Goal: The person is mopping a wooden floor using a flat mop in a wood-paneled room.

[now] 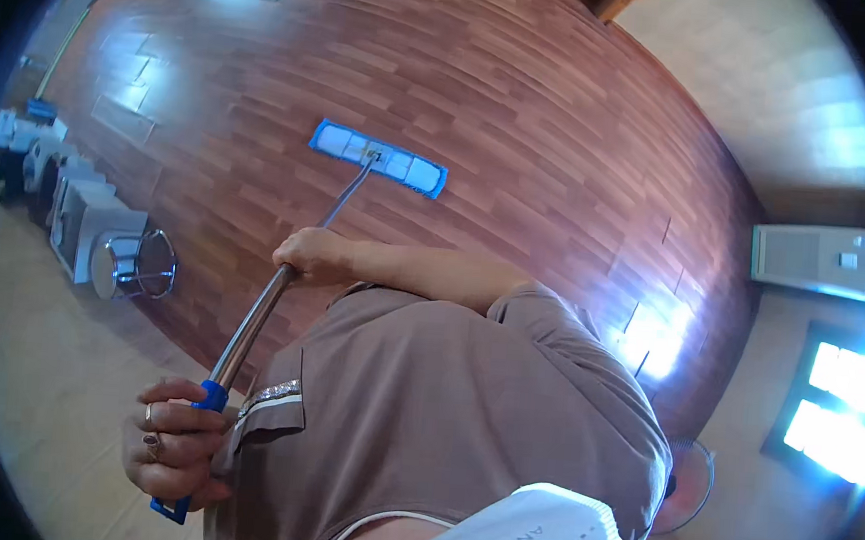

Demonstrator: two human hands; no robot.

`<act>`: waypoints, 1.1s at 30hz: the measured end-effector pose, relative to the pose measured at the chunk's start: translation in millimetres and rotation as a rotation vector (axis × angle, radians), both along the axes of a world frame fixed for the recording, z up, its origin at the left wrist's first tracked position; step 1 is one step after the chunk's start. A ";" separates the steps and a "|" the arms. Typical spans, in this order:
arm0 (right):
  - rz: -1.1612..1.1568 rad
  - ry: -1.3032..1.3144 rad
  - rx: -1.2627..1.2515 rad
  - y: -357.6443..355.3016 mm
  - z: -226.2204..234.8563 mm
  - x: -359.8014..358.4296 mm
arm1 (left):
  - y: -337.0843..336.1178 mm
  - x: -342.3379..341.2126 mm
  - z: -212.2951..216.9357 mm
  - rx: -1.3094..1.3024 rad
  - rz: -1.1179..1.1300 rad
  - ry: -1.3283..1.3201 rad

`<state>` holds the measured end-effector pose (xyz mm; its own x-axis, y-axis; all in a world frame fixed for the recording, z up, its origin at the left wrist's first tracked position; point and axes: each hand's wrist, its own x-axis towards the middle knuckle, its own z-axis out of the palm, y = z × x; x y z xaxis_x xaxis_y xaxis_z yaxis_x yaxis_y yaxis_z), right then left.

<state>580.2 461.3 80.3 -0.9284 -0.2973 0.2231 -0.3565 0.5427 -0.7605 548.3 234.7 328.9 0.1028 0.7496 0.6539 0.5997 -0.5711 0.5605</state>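
- Closest to the lens, a white cloth edge (534, 538) is filling the bottom of the view, with my brown shirt (443, 411) just above it.
- I am wrapping my left hand (175, 443) around the blue grip (204, 405) at the near end of the mop; the fingers are curled tight on it, rings showing.
- I am clasping the metal pole (259, 318) farther along with my right hand (313, 254), fingers closed round it.
- Running away from me, the pole is slanting down to the flat blue-and-white mop head (378, 158), which is lying flat on the reddish wooden floor (524, 106).
- Off to my left, a round metal stool (132, 264) is standing beside pale boxes (81, 210).
- Over on my right, a white cabinet unit (819, 260) is sitting by the wall, and a fan (686, 485) is standing near my shoulder.
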 end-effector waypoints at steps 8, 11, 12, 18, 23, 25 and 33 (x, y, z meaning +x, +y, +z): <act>-0.601 0.112 0.060 7.6 -32.0 -36.1 | 30.9 -173.7 -52.8 -0.153 -0.616 0.092; -0.846 0.067 0.137 24.2 -59.6 -43.8 | 64.7 -217.1 -70.0 -0.294 -0.752 -0.015; -0.935 0.032 0.185 31.2 -70.0 -42.0 | 80.9 -231.0 -78.7 -0.326 -0.816 -0.061; -1.556 -0.080 0.221 34.8 -96.1 -65.1 | 134.8 -299.9 -129.3 -0.459 -0.843 -0.430; -1.821 -0.045 0.205 20.4 -155.7 -80.7 | 164.9 -352.6 -170.0 -0.528 -0.912 -0.200; -1.932 -0.051 0.115 25.5 -165.8 -93.1 | 186.2 -369.5 -191.0 -0.599 -1.003 -0.136; -1.904 -0.076 0.238 70.8 -191.0 -61.1 | 206.3 -359.1 -191.3 -0.525 -0.834 0.009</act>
<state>519.1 532.1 -110.8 -0.0215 0.9579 0.2864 0.7705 0.1984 -0.6058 189.2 441.0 137.6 0.7339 0.6293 0.2556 0.1232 -0.4934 0.8611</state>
